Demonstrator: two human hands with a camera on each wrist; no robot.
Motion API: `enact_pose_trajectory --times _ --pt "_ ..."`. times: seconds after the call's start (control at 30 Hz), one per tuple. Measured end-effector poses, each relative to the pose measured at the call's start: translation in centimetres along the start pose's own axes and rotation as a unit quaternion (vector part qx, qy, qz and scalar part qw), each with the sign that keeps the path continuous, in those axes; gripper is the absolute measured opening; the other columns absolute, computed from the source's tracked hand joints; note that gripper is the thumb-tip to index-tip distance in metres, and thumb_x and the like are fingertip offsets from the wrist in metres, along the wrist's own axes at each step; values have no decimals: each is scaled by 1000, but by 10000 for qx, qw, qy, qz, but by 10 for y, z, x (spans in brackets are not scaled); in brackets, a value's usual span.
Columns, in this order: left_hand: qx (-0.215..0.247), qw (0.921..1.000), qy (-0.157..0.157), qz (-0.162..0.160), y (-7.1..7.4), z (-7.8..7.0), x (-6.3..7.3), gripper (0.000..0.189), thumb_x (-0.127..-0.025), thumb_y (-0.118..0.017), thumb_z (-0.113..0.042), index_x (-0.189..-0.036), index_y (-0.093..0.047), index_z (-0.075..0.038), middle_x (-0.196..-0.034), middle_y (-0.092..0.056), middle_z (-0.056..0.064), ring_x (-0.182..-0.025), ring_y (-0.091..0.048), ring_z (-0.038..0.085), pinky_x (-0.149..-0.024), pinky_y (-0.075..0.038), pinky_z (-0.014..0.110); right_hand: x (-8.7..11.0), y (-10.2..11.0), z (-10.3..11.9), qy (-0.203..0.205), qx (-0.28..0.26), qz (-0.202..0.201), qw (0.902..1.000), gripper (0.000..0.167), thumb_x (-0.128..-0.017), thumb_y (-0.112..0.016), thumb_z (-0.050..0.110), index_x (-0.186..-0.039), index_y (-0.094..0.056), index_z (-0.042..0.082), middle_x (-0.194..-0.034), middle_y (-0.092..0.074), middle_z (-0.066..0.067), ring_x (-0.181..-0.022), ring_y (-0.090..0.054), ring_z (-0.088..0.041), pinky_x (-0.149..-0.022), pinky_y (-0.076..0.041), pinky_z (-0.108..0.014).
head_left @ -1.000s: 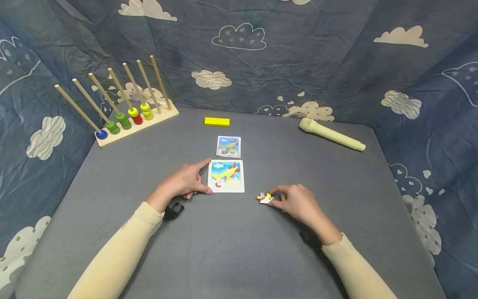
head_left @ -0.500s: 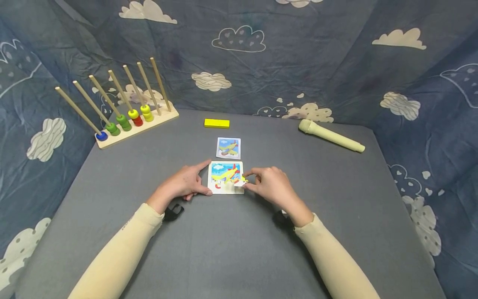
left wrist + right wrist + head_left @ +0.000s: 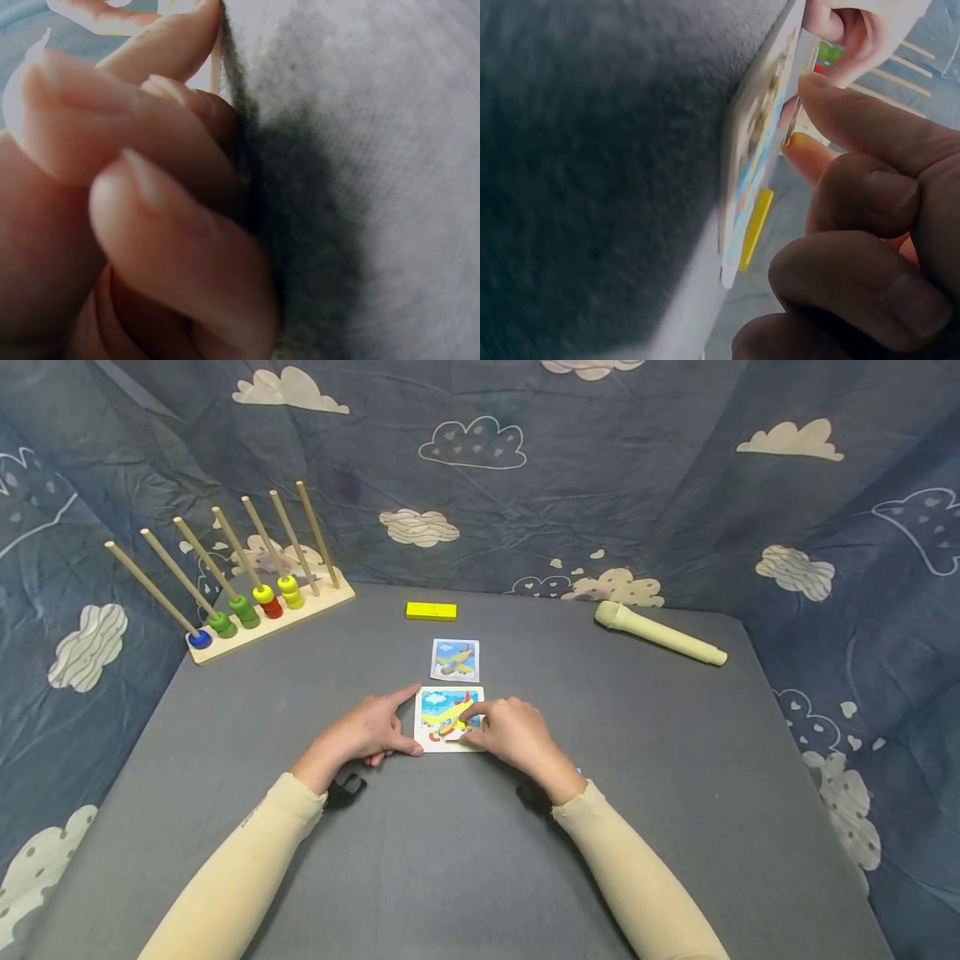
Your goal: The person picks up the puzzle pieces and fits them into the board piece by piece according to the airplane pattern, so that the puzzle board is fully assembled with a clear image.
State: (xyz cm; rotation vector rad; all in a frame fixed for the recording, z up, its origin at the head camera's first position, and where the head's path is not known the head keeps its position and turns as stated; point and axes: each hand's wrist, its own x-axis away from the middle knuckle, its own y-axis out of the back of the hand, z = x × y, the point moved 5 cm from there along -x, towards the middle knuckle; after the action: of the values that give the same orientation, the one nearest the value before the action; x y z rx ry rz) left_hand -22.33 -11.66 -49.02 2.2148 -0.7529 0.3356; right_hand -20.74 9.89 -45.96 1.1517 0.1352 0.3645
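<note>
A white-framed puzzle board (image 3: 438,748) with an aeroplane picture lies on the grey table. My left hand (image 3: 367,728) rests at its left edge, index fingertip by the far corner and thumb by the near one. Its other fingers are curled under, seen close up in the left wrist view. Thumb and index finger of my right hand (image 3: 519,735) pinch a puzzle piece (image 3: 450,727) over the board's lower middle. In the right wrist view this thin piece (image 3: 789,133) stands a little off the board (image 3: 730,187). The hand covers the board's right part.
Just beyond the board lies a picture card (image 3: 455,661) showing an aeroplane. Farther back is a yellow block (image 3: 431,611). A peg stand (image 3: 300,612) with coloured beads occupies the back left, and a cream microphone-shaped object (image 3: 660,633) the back right. Cloud-patterned cloth (image 3: 480,552) surrounds the table.
My right hand has carried the puzzle piece leftward from the table right of the board to over the board. The left hand has stayed at the board's left edge.
</note>
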Motion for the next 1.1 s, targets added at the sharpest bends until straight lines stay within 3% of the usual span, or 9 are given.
enact_pose_trajectory --times 0.27,1.1 --pt "16 10000 -14 -4 0 -2 1 111 -86 -91 -28 -172 -21 -19 -63 -63 0 -39 -51 10 -42 -44 25 1 -5 3 21 296 -72 9995 24 -87 -87 32 -110 -84 27 -63 -58 7 -60 -51 -13 -52 -34 -30" --pt "38 10000 27 -25 0 0 1 111 -86 -91 -28 -172 -21 -20 -63 -62 0 -39 -51 10 -42 -44 25 3 -8 8 139 381 -181 9990 27 -88 -87 36 -115 -83 28 -60 -54 6 -58 -46 -14 -51 -32 -31"
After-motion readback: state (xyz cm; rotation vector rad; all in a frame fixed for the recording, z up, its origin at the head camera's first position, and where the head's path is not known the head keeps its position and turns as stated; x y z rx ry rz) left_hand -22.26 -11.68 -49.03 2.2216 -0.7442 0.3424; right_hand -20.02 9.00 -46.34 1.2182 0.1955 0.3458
